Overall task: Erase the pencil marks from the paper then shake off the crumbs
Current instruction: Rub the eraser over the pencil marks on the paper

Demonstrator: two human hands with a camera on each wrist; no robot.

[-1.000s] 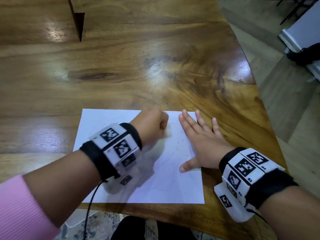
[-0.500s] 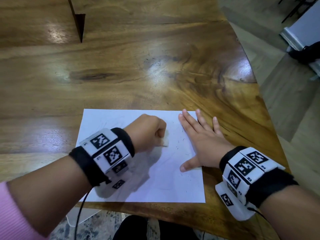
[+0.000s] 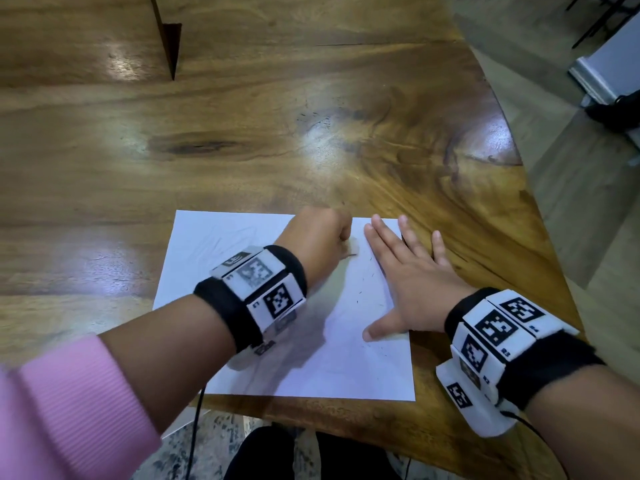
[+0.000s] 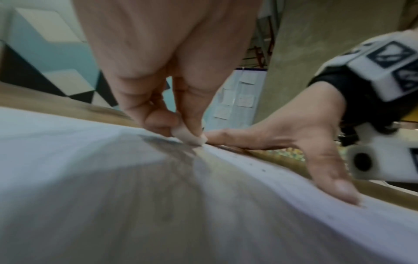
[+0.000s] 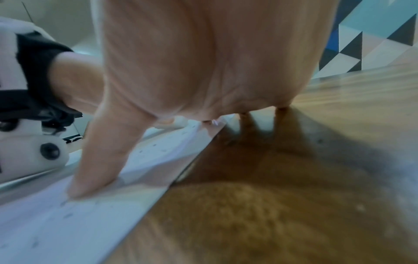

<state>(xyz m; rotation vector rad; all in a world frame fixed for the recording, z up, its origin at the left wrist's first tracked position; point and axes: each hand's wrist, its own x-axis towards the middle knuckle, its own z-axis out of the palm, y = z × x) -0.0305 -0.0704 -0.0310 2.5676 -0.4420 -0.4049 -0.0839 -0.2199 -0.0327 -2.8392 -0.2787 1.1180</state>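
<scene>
A white sheet of paper (image 3: 221, 258) lies near the front edge of the wooden table (image 3: 277, 133). My left hand (image 3: 323, 237) is curled in a fist near the sheet's far edge and pinches a small pale eraser (image 4: 189, 136) against the paper (image 4: 68, 142). My right hand (image 3: 412, 275) lies flat with straight, spread fingers on the sheet's right edge, thumb (image 5: 95, 169) on the paper (image 5: 56, 223) and outer fingers on the wood. Dark eraser crumbs (image 3: 367, 292) speckle the paper between the hands. Faint grey traces remain at the upper left.
The table's curved right edge (image 3: 540, 209) drops to the floor beside my right wrist. A dark wedge-shaped gap (image 3: 169, 46) cuts into the tabletop at the far left. A cable (image 3: 195, 427) hangs from the left wristband below the front edge.
My left hand, holding the eraser, slid back toward me and then forward again to the sheet's far edge. The right hand stayed flat in place.
</scene>
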